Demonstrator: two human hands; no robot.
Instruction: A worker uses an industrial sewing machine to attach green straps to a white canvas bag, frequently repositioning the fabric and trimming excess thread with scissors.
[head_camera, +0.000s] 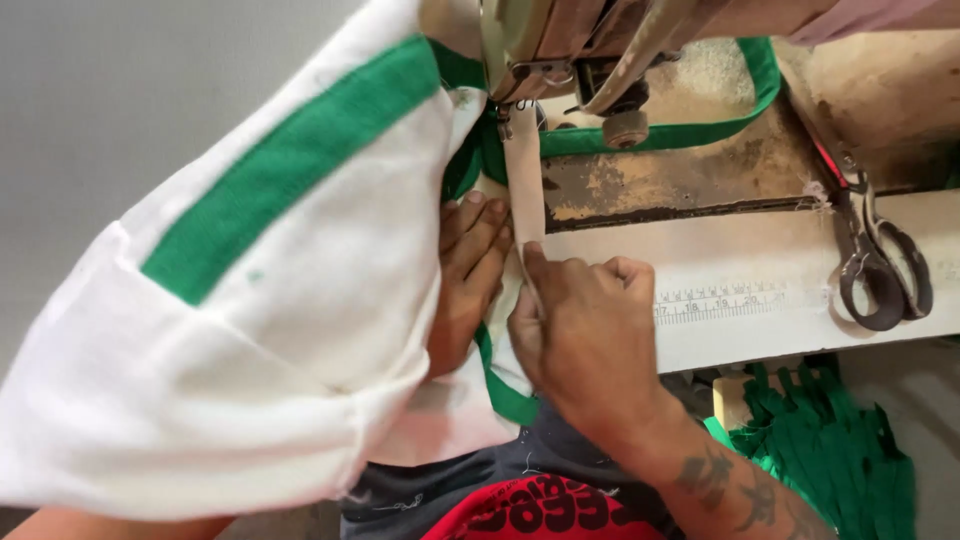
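1. Head view, surface: a pale, worn sewing table (760, 330) fills the 3 o'clock half of the frame. Its top is stained brown and rusty near the sewing machine (560, 50), which sits at 12 o'clock. A printed ruler strip (720, 300) runs along the table's front edge.
2. Head view, fabric: a large white cloth bag (250, 330) with a broad green band (290, 165) covers the 9 o'clock half, bunched and lifted above the table. A narrow beige strip (525, 190) hangs straight down from the machine's foot towards the hands.
3. Left hand (468, 270): at centre, partly hidden under the white bag; fingers flat and spread on the cloth just beside the beige strip. Not gripping anything that shows.
4. Right hand (585, 335): at about 5 o'clock of centre, forefinger and thumb pinched on the lower end of the beige strip. The two hands lie close, nearly touching.
5. Green edging (505, 395) loops below the hands; another green tape (690, 130) circles behind the machine at 1 o'clock.
6. Scissors (880, 260) lie shut on the table at 3 o'clock, well apart from the hands.
7. Room: plain grey wall (110, 90) at 10 o'clock; a heap of green strips (830, 450) below the table at 4 o'clock.
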